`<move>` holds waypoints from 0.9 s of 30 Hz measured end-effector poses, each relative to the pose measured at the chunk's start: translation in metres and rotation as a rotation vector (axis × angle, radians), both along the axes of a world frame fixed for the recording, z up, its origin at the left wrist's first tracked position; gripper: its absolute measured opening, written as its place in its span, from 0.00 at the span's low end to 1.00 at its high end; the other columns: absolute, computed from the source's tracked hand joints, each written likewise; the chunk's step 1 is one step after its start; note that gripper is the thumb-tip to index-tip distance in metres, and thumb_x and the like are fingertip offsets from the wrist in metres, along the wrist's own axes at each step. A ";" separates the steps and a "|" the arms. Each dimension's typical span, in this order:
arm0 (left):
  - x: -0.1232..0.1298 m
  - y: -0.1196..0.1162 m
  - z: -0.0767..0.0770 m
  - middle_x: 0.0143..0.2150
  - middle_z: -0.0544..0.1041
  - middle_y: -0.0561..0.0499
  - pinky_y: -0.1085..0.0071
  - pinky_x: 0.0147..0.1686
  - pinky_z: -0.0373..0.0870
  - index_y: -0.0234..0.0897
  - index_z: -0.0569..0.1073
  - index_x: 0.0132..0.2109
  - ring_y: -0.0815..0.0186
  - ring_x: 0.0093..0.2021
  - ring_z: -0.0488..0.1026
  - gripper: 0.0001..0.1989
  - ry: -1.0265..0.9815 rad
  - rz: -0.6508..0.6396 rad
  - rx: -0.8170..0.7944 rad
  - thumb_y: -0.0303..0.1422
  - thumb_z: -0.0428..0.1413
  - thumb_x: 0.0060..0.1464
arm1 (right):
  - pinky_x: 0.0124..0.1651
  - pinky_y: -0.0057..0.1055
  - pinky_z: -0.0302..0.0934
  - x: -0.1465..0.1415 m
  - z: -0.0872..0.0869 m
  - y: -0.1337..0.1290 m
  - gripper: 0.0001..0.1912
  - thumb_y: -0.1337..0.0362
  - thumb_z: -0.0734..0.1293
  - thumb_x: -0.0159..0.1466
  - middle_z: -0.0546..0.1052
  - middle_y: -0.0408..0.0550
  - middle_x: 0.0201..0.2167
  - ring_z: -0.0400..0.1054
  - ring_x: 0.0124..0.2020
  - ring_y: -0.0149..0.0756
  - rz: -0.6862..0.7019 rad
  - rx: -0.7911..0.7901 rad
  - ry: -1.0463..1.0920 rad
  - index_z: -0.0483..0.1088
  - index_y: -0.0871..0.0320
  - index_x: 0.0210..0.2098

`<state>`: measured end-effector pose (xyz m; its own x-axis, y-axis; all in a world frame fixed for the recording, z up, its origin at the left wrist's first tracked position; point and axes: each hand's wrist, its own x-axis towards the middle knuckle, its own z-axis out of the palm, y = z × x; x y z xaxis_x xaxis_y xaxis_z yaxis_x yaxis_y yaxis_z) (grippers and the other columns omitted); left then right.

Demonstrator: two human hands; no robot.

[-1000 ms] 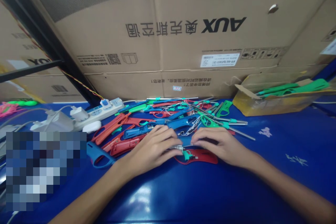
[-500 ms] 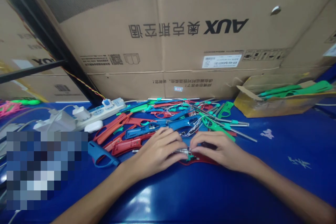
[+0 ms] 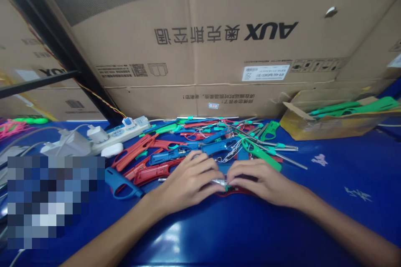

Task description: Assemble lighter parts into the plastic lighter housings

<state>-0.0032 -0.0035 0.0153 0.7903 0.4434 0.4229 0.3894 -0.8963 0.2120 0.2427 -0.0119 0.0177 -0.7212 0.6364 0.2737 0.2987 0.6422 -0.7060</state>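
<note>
And the gap is gone: a second ago the right hand [image 3: 261,179] sat clear of the metal tube [image 3: 218,182], and now its fingertips are right at the tube's end! The left hand [image 3: 194,179] has the tube clamped between curled fingers and thumb, just above the red casing [image 3: 242,192]; the right's fingers are nearly closed, though whether they pinch anything I can't tell. The green piece [image 3: 227,188], plainer earlier, is mostly covered, so both hands look to be working one joint, close in, beside those loose blue shells [image 3: 167,156]
</note>
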 end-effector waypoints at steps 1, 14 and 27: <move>0.000 0.000 -0.001 0.40 0.75 0.50 0.63 0.50 0.59 0.39 0.75 0.48 0.63 0.43 0.68 0.09 -0.010 -0.006 0.019 0.37 0.53 0.68 | 0.45 0.30 0.65 0.000 0.000 0.000 0.09 0.64 0.62 0.71 0.78 0.45 0.39 0.71 0.40 0.30 0.002 -0.008 -0.001 0.74 0.56 0.42; -0.006 0.005 0.012 0.39 0.76 0.52 0.63 0.44 0.62 0.40 0.74 0.50 0.66 0.39 0.71 0.09 -0.381 0.104 0.117 0.34 0.59 0.63 | 0.43 0.27 0.66 -0.020 -0.001 -0.019 0.09 0.67 0.62 0.70 0.80 0.45 0.37 0.74 0.38 0.30 0.274 -0.040 -0.145 0.75 0.56 0.39; -0.007 0.003 0.003 0.43 0.77 0.51 0.65 0.44 0.63 0.40 0.73 0.53 0.65 0.42 0.71 0.12 -0.213 0.053 0.057 0.37 0.56 0.66 | 0.45 0.30 0.64 -0.001 0.004 -0.007 0.07 0.63 0.61 0.72 0.78 0.45 0.41 0.72 0.41 0.32 -0.077 0.027 -0.012 0.70 0.54 0.44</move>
